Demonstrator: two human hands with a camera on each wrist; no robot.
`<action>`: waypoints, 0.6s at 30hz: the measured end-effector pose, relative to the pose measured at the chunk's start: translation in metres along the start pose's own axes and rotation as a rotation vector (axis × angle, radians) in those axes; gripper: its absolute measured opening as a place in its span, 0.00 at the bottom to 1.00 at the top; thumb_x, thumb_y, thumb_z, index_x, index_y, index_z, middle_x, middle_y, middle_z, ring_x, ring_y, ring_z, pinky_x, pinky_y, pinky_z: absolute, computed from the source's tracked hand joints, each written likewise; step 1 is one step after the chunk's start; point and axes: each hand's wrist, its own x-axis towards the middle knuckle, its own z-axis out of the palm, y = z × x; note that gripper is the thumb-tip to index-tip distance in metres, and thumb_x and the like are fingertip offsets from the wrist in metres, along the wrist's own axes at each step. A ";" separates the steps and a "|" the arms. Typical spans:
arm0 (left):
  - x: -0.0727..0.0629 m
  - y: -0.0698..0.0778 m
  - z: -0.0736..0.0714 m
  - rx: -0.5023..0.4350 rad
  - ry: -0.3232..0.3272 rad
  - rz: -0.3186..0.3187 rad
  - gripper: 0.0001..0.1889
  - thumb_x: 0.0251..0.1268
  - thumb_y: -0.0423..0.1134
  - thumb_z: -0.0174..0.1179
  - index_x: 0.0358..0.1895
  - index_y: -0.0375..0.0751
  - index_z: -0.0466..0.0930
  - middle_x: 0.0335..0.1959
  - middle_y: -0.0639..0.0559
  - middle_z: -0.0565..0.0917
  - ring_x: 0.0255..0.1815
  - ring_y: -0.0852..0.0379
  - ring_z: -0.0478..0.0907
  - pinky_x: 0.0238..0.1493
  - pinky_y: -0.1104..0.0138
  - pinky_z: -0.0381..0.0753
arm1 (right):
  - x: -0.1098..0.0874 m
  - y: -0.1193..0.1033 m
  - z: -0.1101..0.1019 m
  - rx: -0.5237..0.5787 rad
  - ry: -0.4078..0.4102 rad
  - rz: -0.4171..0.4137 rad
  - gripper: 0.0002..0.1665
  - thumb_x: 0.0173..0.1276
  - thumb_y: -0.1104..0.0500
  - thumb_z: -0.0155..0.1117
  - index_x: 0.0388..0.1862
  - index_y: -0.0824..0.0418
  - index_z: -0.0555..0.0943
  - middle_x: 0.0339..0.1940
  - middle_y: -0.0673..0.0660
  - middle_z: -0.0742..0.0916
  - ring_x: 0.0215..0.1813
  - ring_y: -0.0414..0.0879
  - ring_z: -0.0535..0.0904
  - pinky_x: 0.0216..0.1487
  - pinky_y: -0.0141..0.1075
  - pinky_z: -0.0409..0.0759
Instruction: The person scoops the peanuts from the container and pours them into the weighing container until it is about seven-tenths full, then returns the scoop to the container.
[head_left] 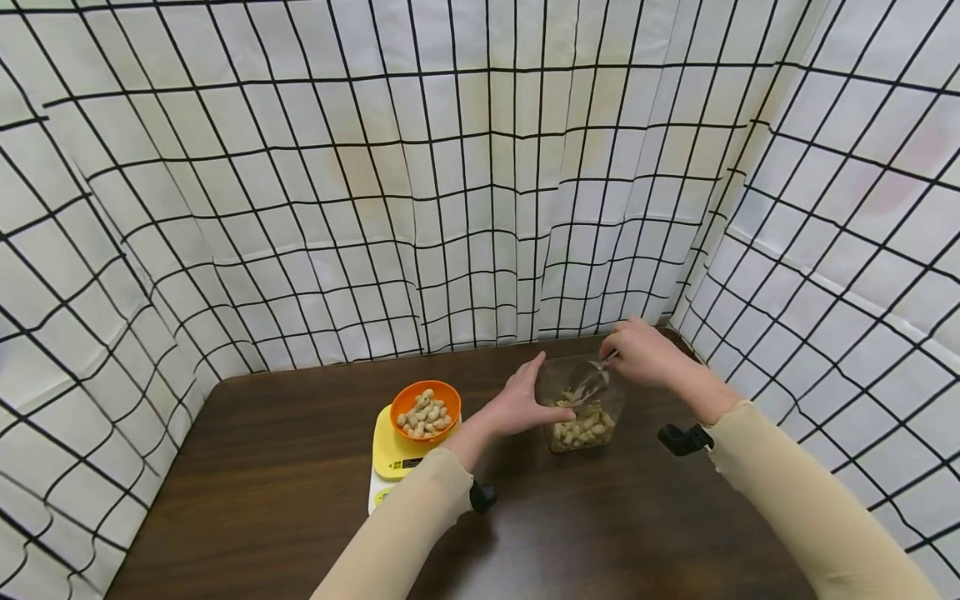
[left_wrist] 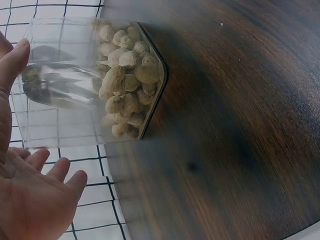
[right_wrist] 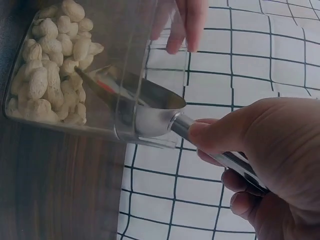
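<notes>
A clear plastic container [head_left: 621, 398] stands upright on the table, its lower part filled with peanuts [head_left: 585, 430]. My right hand [head_left: 639, 353] grips the handle of a metal scoop [right_wrist: 154, 119]. In the right wrist view, the scoop's bowl dips through the container's mouth, with its tip by the peanuts; whether it carries any is unclear. Fingers spread, my left hand [head_left: 521, 403] is at the container's left side, thumb toward the front. In the left wrist view its fingers look fairly straight near the rim; firm contact cannot be made out.
Left of the container, an orange bowl [head_left: 402, 395] of peanuts sits on a yellow and white kitchen scale [head_left: 386, 454]. My left forearm covers part of the scale. Behind the dark wooden table [head_left: 285, 467] hangs a white curtain [head_left: 450, 208] with black grid lines.
</notes>
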 end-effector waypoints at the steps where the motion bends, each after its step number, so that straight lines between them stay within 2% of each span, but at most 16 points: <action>1: 0.001 0.000 0.000 0.002 -0.003 0.003 0.59 0.60 0.61 0.71 0.85 0.55 0.38 0.85 0.50 0.45 0.83 0.45 0.41 0.76 0.43 0.54 | 0.001 -0.001 0.002 -0.011 -0.008 -0.002 0.06 0.68 0.67 0.69 0.40 0.61 0.90 0.40 0.56 0.85 0.44 0.55 0.75 0.49 0.51 0.74; 5: 0.002 0.000 0.000 0.006 0.000 0.010 0.58 0.60 0.61 0.71 0.85 0.54 0.40 0.84 0.49 0.47 0.83 0.45 0.43 0.76 0.44 0.56 | 0.007 -0.001 0.015 -0.018 -0.064 -0.003 0.06 0.69 0.67 0.68 0.40 0.60 0.90 0.39 0.55 0.84 0.42 0.53 0.73 0.47 0.49 0.74; 10: 0.002 0.000 0.000 0.006 0.004 0.005 0.58 0.60 0.61 0.71 0.85 0.54 0.41 0.84 0.49 0.48 0.83 0.45 0.45 0.75 0.44 0.58 | 0.012 0.002 0.018 0.034 -0.126 -0.019 0.06 0.70 0.67 0.68 0.42 0.61 0.89 0.39 0.53 0.85 0.45 0.54 0.78 0.53 0.52 0.74; 12: 0.002 0.000 0.000 0.010 0.005 0.002 0.58 0.59 0.62 0.71 0.85 0.54 0.41 0.84 0.49 0.48 0.83 0.45 0.45 0.75 0.44 0.58 | 0.014 0.004 0.015 0.075 -0.157 -0.030 0.07 0.70 0.67 0.67 0.43 0.62 0.89 0.39 0.53 0.86 0.46 0.54 0.81 0.54 0.52 0.77; 18: 0.001 -0.002 0.002 0.009 0.005 -0.007 0.58 0.59 0.63 0.71 0.85 0.54 0.41 0.84 0.50 0.48 0.83 0.45 0.45 0.75 0.44 0.58 | 0.015 0.010 0.014 0.238 -0.247 0.043 0.09 0.72 0.65 0.66 0.48 0.63 0.88 0.45 0.54 0.88 0.47 0.51 0.84 0.48 0.48 0.83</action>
